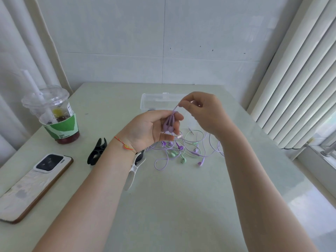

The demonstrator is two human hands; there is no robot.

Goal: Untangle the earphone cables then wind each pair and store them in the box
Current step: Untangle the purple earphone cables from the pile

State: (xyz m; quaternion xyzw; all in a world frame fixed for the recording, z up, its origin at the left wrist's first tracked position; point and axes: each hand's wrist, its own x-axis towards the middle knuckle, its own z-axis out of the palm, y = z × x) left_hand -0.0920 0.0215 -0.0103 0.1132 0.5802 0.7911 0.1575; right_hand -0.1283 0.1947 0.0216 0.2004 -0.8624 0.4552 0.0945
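Note:
My left hand (152, 127) is raised over the table and holds a pair of purple earphones (169, 124), the two buds lying against its fingers. Just above it my right hand (203, 111) pinches that pair's purple cable between thumb and forefinger. Below both hands a tangle of purple and green earphones (183, 151) lies on the table, its cables looping to the right. A clear plastic box (154, 102) stands open behind my hands, partly hidden by them.
A plastic drink cup with a straw (54, 115) stands at the left. A phone (34, 184) lies face down near the left edge. A black clip (97, 151) and a white clip (134, 170) lie under my left forearm. Window blinds (300, 88) at right.

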